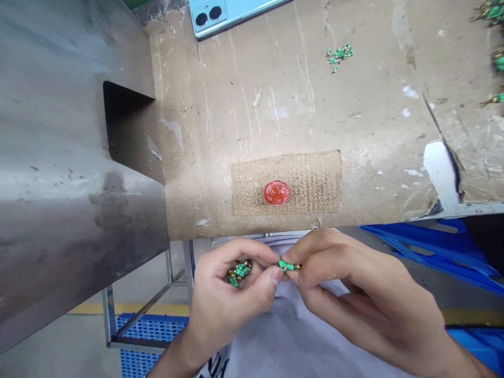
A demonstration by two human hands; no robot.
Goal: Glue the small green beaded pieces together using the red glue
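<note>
My left hand is curled around several small green parts with metal ends, cupped in its palm. Between its thumb and index fingertips is the end of one more green part with yellowish metal tips. My right hand pinches this same part from the other side, so both hands meet on it just past the table edge. In front of them, a shallow red oval dish rests on a brown textured cardboard piece. What exactly the green parts are, I cannot make out.
Brown worn paper covers the table. A loose cluster of small green pieces lies farther back, and more green parts sit at the far right. A light blue phone is at the back. On the left stands a metal box.
</note>
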